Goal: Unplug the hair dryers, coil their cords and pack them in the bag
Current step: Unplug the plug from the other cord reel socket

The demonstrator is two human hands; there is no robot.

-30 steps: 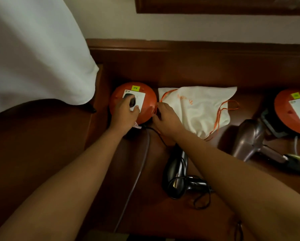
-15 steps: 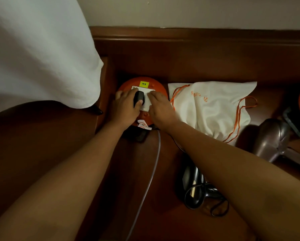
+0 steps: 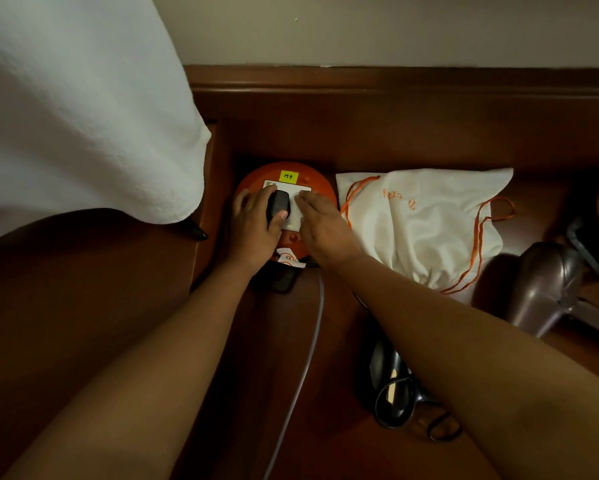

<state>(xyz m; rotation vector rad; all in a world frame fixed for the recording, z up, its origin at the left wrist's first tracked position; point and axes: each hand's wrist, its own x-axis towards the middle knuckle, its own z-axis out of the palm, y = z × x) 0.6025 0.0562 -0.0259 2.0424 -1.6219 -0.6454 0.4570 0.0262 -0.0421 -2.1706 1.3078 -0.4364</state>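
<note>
Nearest, low on the wooden surface [image 3: 326, 445], a black hair dryer [image 3: 386, 379] lies with its cord [image 3: 440, 426] in a loose tangle beside it, partly under the right forearm. A grey cable [image 3: 305, 372] runs from the near edge up toward the orange cord reel [image 3: 320, 188]. Off to the right sits a brown hair dryer [image 3: 547, 282], and just beyond it a white drawstring bag [image 3: 426, 223] lies slumped with its orange strings trailing.

Farther back, both hands meet on the reel's white socket plate [image 3: 294, 213]. The left hand [image 3: 253, 226] has its fingers and thumb curled round the black plug [image 3: 277, 204]. The right hand [image 3: 320, 225] lies with fingers fairly straight, pressing flat on the plate just beside the plug.

This looks like the unplugging step, with nothing coiled or bagged. The next move likely calls for a straight pull on the plug while the right hand steadies the reel.
</note>
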